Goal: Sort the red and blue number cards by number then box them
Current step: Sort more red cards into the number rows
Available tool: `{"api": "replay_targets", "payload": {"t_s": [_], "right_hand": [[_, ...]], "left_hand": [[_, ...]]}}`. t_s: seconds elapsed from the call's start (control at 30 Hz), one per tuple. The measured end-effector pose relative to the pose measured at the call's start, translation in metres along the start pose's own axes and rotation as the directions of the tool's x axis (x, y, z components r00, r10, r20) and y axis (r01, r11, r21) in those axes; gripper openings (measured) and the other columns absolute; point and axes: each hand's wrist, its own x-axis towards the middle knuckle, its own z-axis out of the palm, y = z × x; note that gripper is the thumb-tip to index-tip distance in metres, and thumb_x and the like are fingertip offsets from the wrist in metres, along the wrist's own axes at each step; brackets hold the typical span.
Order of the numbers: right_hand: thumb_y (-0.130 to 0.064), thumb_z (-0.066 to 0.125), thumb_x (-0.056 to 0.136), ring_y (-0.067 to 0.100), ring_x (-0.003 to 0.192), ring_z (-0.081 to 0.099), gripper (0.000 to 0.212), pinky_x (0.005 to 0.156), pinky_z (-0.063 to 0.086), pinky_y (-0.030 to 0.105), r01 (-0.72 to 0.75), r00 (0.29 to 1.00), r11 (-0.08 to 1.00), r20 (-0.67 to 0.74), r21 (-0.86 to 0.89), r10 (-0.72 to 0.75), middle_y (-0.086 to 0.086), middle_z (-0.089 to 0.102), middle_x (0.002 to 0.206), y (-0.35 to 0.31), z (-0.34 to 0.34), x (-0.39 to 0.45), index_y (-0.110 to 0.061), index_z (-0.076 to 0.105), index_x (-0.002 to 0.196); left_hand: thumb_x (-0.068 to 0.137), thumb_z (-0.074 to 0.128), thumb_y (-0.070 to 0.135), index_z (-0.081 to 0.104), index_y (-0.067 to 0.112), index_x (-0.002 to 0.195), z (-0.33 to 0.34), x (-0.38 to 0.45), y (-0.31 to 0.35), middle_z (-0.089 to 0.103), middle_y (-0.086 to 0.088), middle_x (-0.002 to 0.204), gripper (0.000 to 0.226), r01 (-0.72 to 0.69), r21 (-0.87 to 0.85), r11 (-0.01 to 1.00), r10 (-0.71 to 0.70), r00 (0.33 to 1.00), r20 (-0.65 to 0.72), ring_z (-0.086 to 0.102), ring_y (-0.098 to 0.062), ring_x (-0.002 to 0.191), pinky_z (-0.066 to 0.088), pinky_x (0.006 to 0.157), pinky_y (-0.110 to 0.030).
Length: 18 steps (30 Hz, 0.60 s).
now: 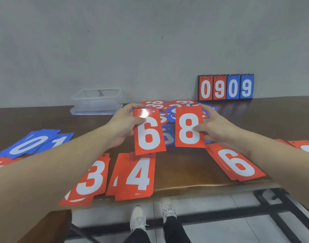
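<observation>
Blue cards (35, 142) showing 0 and 1 lie fanned on the brown table (181, 165), well to the left of my left forearm. Nearer me, under that forearm, I see a red stack topped by a 3 (90, 179), and just beside it a red stack topped by a 4 (138, 176). Beyond my left hand (123, 127), near the wall, stands a clear plastic box (96, 100) on its lid. My left hand grips a red 6 card (149, 132) by its left edge, thumb curled over the front, holding it upright above the 4 stack. Between my 2 hands and beyond them sprawls an unsorted heap of red and blue cards (169, 109), some of its numbers too blurred for me to read. My right hand (215, 130) pinches a red 8 card (189, 127) by its right edge, thumb on the face, upright just beside the 6 card without touching it. Below my right wrist lies a red stack topped by a 6 (236, 163), tilted. Far beyond that hand a flip scoreboard (226, 87) reads 0909 against the wall. Past my right forearm, 1 more red card (306, 148) pokes in at the edge.
</observation>
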Motion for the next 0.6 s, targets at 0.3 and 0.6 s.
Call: {"api": "replay_targets", "payload": {"t_s": [0.3,0.6], "right_hand": [[-0.015,0.073,0.092,0.030,0.102,0.070,0.066,0.070,0.064,0.047,0.019,1.000,0.994,-0.014,-0.105,-0.021,0.004,0.065,0.124,-0.005,0.024,-0.027,-0.044,0.035,0.138],[-0.029,0.064,0.099,0.024,0.091,0.074,0.036,0.074,0.064,0.041,0.020,0.987,0.968,-0.151,-0.249,-0.059,0.000,0.069,0.113,-0.010,-0.017,-0.044,-0.037,0.044,0.128]], "left_hand": [[0.094,0.062,-0.003,0.059,0.019,0.121,-0.021,-0.036,-0.019,0.076,-0.011,0.107,0.034,0.147,0.118,0.982,-0.157,0.984,0.082,0.074,-0.033,0.094,0.057,0.091,-0.053],[0.094,0.065,0.003,0.055,0.024,0.117,0.048,-0.031,-0.015,0.076,-0.011,0.102,0.032,0.180,0.130,0.975,-0.200,0.967,0.160,0.076,-0.030,0.086,0.060,0.084,-0.054]]}}
